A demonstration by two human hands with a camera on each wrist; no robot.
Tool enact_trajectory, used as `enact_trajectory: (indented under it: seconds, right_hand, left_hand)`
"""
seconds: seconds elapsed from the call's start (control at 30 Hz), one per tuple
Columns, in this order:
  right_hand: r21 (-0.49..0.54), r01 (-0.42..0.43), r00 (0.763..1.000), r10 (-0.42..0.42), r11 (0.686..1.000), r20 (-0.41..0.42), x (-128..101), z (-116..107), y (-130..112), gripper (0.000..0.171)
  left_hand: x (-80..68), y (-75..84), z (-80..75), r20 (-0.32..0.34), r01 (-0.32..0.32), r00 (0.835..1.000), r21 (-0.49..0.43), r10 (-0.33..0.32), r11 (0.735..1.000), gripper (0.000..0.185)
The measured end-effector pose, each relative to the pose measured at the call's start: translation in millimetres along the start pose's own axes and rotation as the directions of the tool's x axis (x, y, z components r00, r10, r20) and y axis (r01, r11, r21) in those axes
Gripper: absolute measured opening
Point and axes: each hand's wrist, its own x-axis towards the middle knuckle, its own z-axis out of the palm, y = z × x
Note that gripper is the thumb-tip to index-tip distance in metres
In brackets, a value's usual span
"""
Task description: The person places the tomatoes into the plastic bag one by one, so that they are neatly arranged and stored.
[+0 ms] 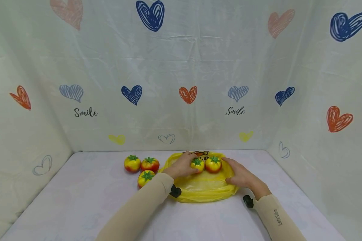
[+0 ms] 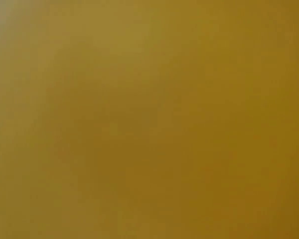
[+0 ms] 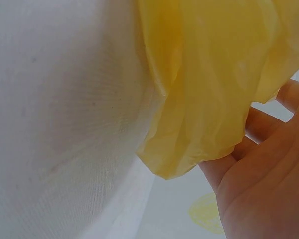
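Note:
A yellow plastic bag (image 1: 205,189) lies spread on the table, with two yellow-red toy tomatoes with green leaf tops on it. My left hand (image 1: 182,166) holds the left toy tomato (image 1: 197,165), fingers over its far side and thumb at the near side. Beside it sits the other toy tomato (image 1: 213,164), touched by neither hand. At the bag's right edge my right hand (image 1: 242,174) rests with thumb and fingers spread; in the right wrist view its fingers (image 3: 261,124) lie against the hanging yellow film. The left wrist view is only a yellow blur.
Three more toy tomatoes stand left of the bag: one at the back left (image 1: 132,164), one next to it (image 1: 150,164), and one in front (image 1: 146,178), partly behind the left sleeve. A white curtain with printed hearts (image 1: 188,95) encloses the white table (image 1: 102,194).

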Motion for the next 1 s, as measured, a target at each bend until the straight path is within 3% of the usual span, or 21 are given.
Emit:
enact_trajectory:
  seconds: [0.43, 0.67, 1.0]
  right_hand:
    - [0.009, -0.006, 1.000, 0.006, 1.000, 0.005, -2.0, -1.6, -2.4, 0.082]
    - [0.026, -0.012, 1.000, 0.012, 1.000, 0.011, -2.1, -1.1, -1.9, 0.082]
    - [0.020, -0.010, 1.000, 0.010, 1.000, 0.015, -2.5, -1.3, -1.9, 0.083]
  left_hand:
    - [-2.9, 1.4, -3.3, -0.007, 0.000, 1.000, 0.018, 0.000, 1.000, 0.064]
    - [-2.0, 1.9, -3.1, -0.020, -0.032, 0.999, 0.038, 0.032, 0.999, 0.056]
    - [0.8, 1.0, -1.4, -0.031, -0.019, 0.999, 0.051, 0.021, 0.999, 0.052]
